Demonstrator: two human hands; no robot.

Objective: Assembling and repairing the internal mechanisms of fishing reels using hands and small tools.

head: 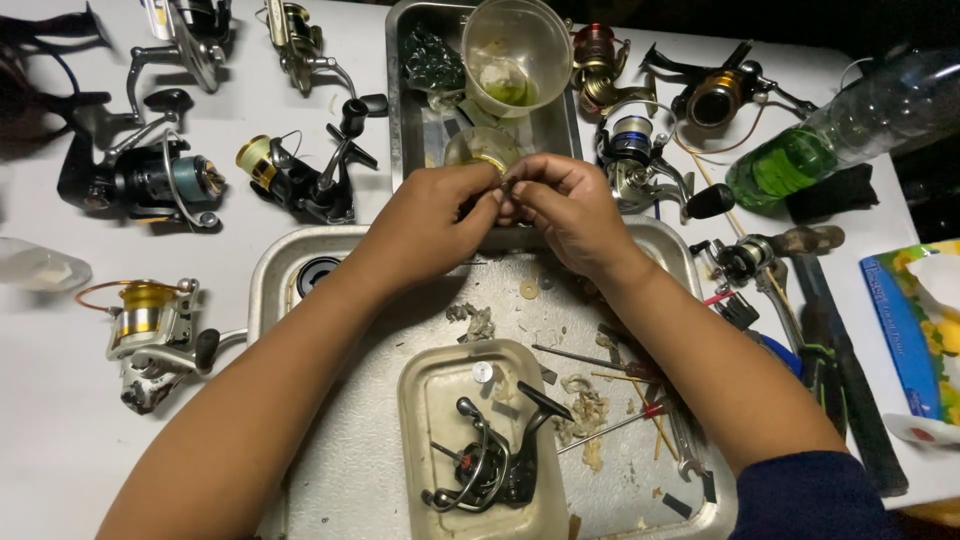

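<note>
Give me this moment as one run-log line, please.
left hand: pinching small part | right hand: pinching same part | below: metal tray | tub holds reel parts

White table (300, 110) | fishing reels (150, 180) scattered left and top | two metal trays (270, 270) set mid-table | green-liquid bottle (850, 125) laid on its side, top right | tissue pack (915, 330) placed at right edge
</note>
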